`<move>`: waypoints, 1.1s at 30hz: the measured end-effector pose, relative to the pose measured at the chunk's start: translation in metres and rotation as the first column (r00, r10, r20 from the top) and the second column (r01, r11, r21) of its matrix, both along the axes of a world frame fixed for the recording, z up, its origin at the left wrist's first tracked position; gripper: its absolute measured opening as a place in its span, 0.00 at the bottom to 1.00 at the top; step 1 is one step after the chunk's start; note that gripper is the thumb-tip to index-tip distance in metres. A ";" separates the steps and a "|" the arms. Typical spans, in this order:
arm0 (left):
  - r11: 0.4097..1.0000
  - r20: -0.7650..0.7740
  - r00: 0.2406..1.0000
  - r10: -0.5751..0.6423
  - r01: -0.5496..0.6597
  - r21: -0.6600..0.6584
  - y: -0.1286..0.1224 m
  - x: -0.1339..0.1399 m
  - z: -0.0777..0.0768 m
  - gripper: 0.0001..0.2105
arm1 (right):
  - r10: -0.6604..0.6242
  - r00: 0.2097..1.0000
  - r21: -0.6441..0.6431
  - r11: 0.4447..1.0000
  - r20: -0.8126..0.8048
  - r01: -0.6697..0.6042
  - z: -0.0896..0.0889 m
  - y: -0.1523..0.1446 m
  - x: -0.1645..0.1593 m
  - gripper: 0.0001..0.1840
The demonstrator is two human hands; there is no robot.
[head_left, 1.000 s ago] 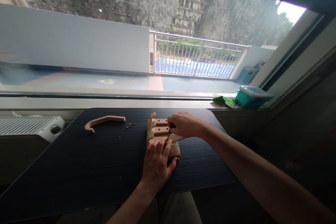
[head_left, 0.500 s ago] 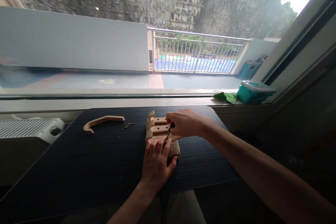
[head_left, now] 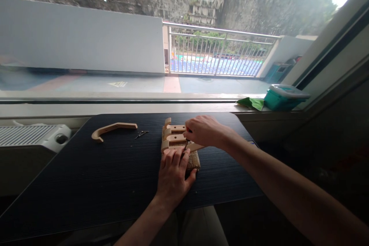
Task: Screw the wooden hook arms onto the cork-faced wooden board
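My right hand (head_left: pixel 205 131) is closed around a screwdriver (head_left: pixel 186 145), whose thin shaft points down at the nearest of the curved wooden hooks (head_left: pixel 177 137). These pale strips lie side by side, with holes along them and upturned left ends. Beneath them is a rough, woven-looking block (head_left: pixel 194 160). My left hand (head_left: pixel 173 172) presses the nearest hook against that block, fingers over the wood and thumb at the block's near edge. The screwdriver's tip is hidden by my left fingers, and most of its handle by my right hand.
A loose curved wooden hook (head_left: pixel 115 127) and several small screws (head_left: pixel 141 134) lie left on the dark table (head_left: pixel 109 177). Beyond it, the windowsill holds a green cloth (head_left: pixel 250 103) and a teal lidded box (head_left: pixel 284 98). A white radiator (head_left: pixel 34 135) stands at left.
The view has shifted slightly. My right hand has turned a little around the screwdriver, its shaft still at the nearest hook. My left hand keeps its place on the wood.
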State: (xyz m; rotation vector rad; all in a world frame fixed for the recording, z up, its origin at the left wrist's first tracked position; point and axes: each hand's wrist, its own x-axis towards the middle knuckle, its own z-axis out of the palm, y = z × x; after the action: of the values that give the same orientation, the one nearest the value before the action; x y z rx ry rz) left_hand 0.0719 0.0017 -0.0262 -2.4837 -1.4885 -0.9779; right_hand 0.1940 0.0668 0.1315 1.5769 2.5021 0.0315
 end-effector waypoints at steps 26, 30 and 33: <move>1.000 -0.008 1.000 -0.003 0.003 -0.015 -0.002 -0.002 0.002 0.23 | 0.145 0.989 -0.066 0.988 0.027 -0.143 0.010 -0.009 -0.003 0.14; 1.000 -0.005 1.000 -0.004 0.004 -0.013 -0.001 -0.003 0.001 0.23 | 0.175 0.985 -0.087 0.981 -0.013 -0.175 0.013 -0.008 -0.003 0.12; 1.000 -0.001 1.000 -0.007 0.007 -0.018 -0.001 -0.004 0.000 0.23 | 0.143 0.990 -0.078 0.987 -0.007 -0.143 0.009 -0.002 -0.004 0.12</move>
State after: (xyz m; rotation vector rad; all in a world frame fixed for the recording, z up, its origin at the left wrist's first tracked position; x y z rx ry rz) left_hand 0.0681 0.0010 -0.0263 -2.5032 -1.4956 -0.9685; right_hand 0.1897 0.0649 0.1401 1.3667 2.5798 -0.0474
